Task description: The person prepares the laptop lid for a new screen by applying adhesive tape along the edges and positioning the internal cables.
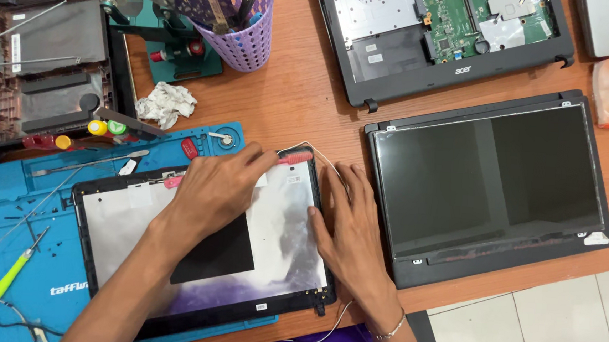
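Observation:
A laptop lid (124, 201) with a silvery inner back and black rim lies on a blue work mat (3, 193). My left hand (218, 186) rests on its upper part and pinches a small red tool (295, 157) at the lid's top right corner. My right hand (351, 224) lies flat with fingers spread on the lid's right edge, next to a thin white cable (323, 156). A black rectangular patch (220, 251) sits on the lid's inner face.
A dark screen panel in its frame (489, 184) lies to the right. An opened laptop base with a green board (443, 31) is at the top. Another stripped chassis (34, 52) is top left. A purple basket (242, 38), crumpled tissue (166, 103) and a green-handled screwdriver (11, 275) lie around.

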